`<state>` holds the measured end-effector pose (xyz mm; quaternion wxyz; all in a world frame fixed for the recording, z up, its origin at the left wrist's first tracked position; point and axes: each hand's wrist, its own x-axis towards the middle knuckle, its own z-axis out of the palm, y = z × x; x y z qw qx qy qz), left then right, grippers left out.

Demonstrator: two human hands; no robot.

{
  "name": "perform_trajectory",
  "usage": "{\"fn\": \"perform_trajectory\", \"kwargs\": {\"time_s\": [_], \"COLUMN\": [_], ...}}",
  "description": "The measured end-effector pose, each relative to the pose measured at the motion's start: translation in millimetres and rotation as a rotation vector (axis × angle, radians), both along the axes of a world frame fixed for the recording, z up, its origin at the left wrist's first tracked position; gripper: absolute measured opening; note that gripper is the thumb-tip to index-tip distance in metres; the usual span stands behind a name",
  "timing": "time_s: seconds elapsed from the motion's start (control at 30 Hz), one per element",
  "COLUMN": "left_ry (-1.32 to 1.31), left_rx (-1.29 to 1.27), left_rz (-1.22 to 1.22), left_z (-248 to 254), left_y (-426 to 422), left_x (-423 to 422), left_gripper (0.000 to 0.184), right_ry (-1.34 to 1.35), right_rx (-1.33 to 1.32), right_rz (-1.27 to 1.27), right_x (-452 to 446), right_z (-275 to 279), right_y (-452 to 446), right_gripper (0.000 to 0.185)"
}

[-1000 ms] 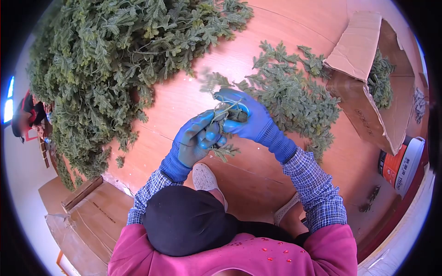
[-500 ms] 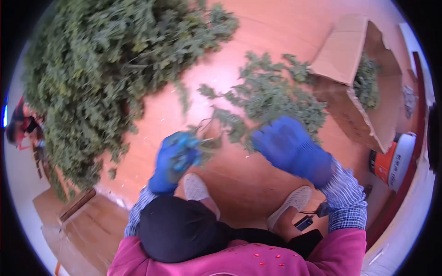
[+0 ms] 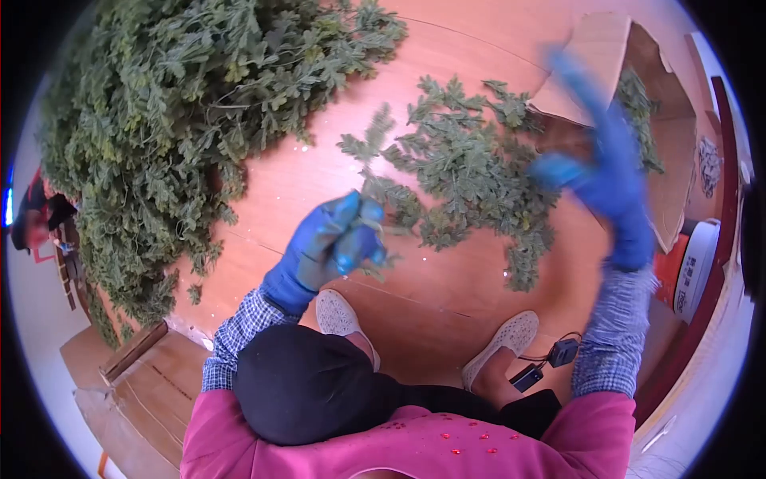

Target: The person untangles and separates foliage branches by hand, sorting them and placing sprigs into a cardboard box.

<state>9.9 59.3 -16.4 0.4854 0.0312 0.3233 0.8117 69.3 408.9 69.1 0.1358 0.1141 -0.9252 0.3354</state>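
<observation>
My left hand (image 3: 335,243), in a blue glove, is closed with the fingers curled in. A green leafy sprig (image 3: 372,144), slightly blurred, rises just beyond the fist, and its stem runs down into the fingers. My right hand (image 3: 610,172), also gloved in blue and smeared by motion, reaches forward with fingers and thumb apart and nothing between them. It passes in front of the open cardboard box (image 3: 590,64). Between my hands a smaller heap of leafy sprigs (image 3: 471,172) lies loose on the wooden floor.
A large pile of leafy branches (image 3: 167,136) covers the left side of the floor. More greenery (image 3: 638,120) sits inside the box at right. Beside it stands an orange and white bucket (image 3: 694,267). A flattened carton (image 3: 152,391) lies at lower left, and a black device with a cable (image 3: 527,377) near my foot.
My right hand has swung up and right from the small heap to the box, its fingers spreading. My left hand has risen slightly to the right, still closed.
</observation>
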Motion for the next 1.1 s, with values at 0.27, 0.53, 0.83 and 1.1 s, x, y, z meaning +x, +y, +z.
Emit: {"fn": "perform_trajectory", "kwargs": {"time_s": [0.27,0.53,0.83,1.1], "left_ry": [-0.278,-0.251,0.050,0.323], "left_rx": [-0.040,0.007,-0.062,-1.735], "left_rz": [0.018,0.256,0.660,-0.308], "left_z": [6.0,2.4,-33.4,-45.9], "left_y": [-20.5,-17.6,-145.1,-421.7], "left_x": [4.2,5.1,-19.7,254.8], "left_gripper": [0.042,0.028,0.021,0.039], "right_ry": [-0.718,-0.720,-0.341,-0.389], "right_rx": [-0.430,-1.262,-0.238,0.812], "right_rz": [0.444,0.164,0.065,-0.369], "right_x": [11.0,7.0,38.6,4.2], "right_z": [-110.7,-105.0,-99.6,-66.4], "right_y": [-123.9,-165.3,-125.6,-5.6], "right_gripper": [0.029,0.034,0.012,0.076]}}
